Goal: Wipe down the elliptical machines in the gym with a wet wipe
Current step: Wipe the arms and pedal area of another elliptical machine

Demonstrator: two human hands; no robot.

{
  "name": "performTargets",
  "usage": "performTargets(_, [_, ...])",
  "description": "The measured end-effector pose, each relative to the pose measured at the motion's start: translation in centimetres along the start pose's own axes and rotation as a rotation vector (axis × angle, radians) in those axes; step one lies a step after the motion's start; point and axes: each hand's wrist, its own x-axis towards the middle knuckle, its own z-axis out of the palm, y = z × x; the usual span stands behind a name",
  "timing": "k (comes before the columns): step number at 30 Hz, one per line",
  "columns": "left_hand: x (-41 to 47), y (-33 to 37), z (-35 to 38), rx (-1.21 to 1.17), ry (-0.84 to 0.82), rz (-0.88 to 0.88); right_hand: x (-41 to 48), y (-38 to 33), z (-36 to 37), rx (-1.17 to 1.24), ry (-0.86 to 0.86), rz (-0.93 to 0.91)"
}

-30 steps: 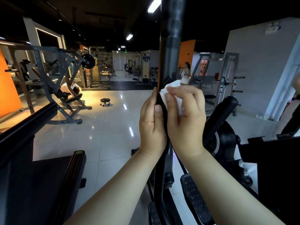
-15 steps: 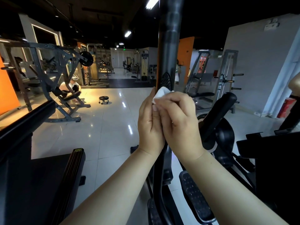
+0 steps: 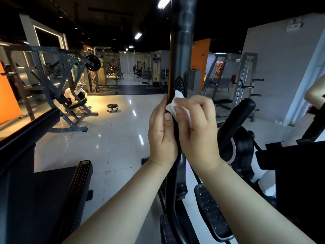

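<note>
A glossy white tiled floor [image 3: 105, 141] spreads under the black elliptical machine [image 3: 175, 199]. Its upright handlebar [image 3: 181, 55] rises through the middle of the view, with a studded foot pedal [image 3: 212, 217] low down (to the bar's right). The left hand [image 3: 161, 136] grips the handlebar, thumb on its near side. The right hand [image 3: 198, 131], touching the left, curls around the white wet wipe [image 3: 173, 105] and presses it against the bar just above that thumb.

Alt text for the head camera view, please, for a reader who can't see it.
The left hand grips an elliptical's upright black bar while the right hand holds a white wipe against it. A foot pedal sits below; a glossy tiled floor and weight machines lie behind.
</note>
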Motion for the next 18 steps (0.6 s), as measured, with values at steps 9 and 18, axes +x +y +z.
performTargets(9, [1.6,0.6,0.5,0.111,0.001,0.182,2.5,0.1,-0.3,-0.081,-0.044,-0.115])
performTargets(18, [1.7,0.7,0.7,0.184,0.001,0.222,3.7,0.0,-0.8,-0.121,0.055,-0.146])
